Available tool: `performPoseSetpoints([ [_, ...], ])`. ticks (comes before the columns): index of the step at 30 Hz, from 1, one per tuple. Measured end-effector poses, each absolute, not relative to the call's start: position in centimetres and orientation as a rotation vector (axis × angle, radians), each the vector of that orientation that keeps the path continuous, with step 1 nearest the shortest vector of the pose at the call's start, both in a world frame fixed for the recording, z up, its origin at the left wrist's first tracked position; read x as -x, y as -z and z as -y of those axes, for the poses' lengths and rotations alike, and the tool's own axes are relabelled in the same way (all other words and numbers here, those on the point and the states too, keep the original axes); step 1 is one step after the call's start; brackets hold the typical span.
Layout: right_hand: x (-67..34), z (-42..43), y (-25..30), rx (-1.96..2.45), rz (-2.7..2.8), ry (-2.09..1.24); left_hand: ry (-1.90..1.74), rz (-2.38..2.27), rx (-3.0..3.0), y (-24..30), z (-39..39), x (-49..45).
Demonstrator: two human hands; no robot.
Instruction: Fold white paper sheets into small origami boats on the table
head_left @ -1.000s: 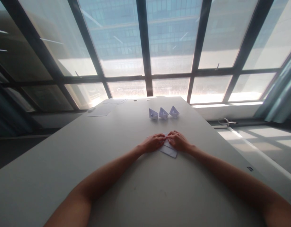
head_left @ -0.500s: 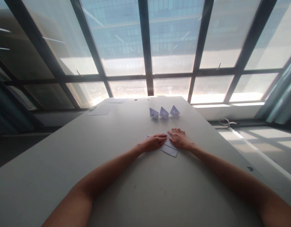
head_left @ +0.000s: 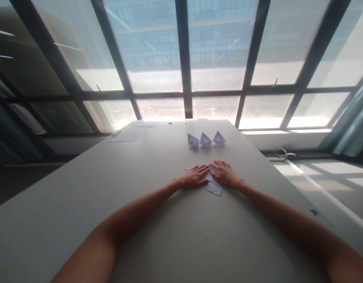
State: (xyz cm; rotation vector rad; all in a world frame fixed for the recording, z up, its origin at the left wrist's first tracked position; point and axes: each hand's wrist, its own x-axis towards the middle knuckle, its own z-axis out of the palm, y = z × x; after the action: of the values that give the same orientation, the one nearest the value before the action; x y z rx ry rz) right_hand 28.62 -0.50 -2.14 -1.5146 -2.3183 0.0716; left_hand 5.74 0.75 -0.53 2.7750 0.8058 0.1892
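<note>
A flat, pale lilac folded sheet of paper point(head_left: 212, 185) is seen just below the centre of the frame, lying on the long grey table point(head_left: 157, 228). It is pressed down by both hands: the left hand point(head_left: 193, 179) is laid palm-down on its left part with the fingers spread flat, and the right hand point(head_left: 224, 174) is laid open on its right part. Nothing is gripped by either hand. Further up the frame, three small folded lilac paper boats point(head_left: 206, 140) are lined up in a row. Loose white sheets point(head_left: 125, 135) are seen at the upper left of the table.
</note>
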Motion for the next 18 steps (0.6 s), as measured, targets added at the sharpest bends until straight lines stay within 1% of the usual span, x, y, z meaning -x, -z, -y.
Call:
performPoseSetpoints([
  [6,-28.5,0.6,1.9,1.576,2.334,-0.116,-0.016,-1.075,-2.724,0.5,-0.3,-6.0],
  [11,-28.4,0.8,1.3,1.626,2.378,-0.166,0.152,-1.113,-2.687,-0.3,-1.2,-4.4],
  [14,-28.3,0.9,1.0,1.652,2.380,-0.221,0.152,-1.142,-2.684,-0.4,-1.9,-3.1],
  [18,-28.3,0.9,1.1,1.650,2.371,-0.236,0.026,-1.117,-2.751,-0.1,-1.9,-2.5],
])
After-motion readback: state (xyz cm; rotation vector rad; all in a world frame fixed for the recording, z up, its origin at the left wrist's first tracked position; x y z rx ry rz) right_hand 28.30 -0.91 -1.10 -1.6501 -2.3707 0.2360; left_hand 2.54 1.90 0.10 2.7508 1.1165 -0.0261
